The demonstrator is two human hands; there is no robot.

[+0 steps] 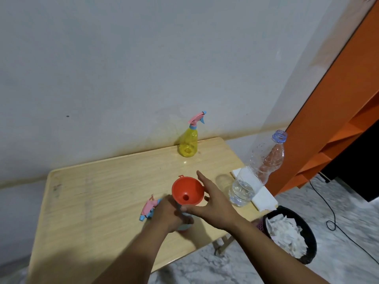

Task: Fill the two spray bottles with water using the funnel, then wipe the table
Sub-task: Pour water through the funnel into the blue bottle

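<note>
A red funnel (187, 190) stands in the neck of a light blue spray bottle (184, 226), which is mostly hidden behind my hands. My left hand (169, 214) is wrapped around that bottle. My right hand (211, 201) touches the funnel's right rim with thumb and fingers spread. The bottle's pink and blue spray head (148, 209) lies on the wooden table (98, 193) just left of my left hand. A yellow spray bottle (188, 143) with its pink trigger head on stands at the table's far edge. A clear plastic water bottle (257, 171), uncapped and roughly a quarter full, stands at the right.
White paper tissues (264, 197) lie under and beside the water bottle at the table's right edge. A black bin (291, 232) with crumpled tissue sits on the floor to the right. An orange shelf (332, 119) and a black cable (332, 218) are further right. A wall stands behind the table.
</note>
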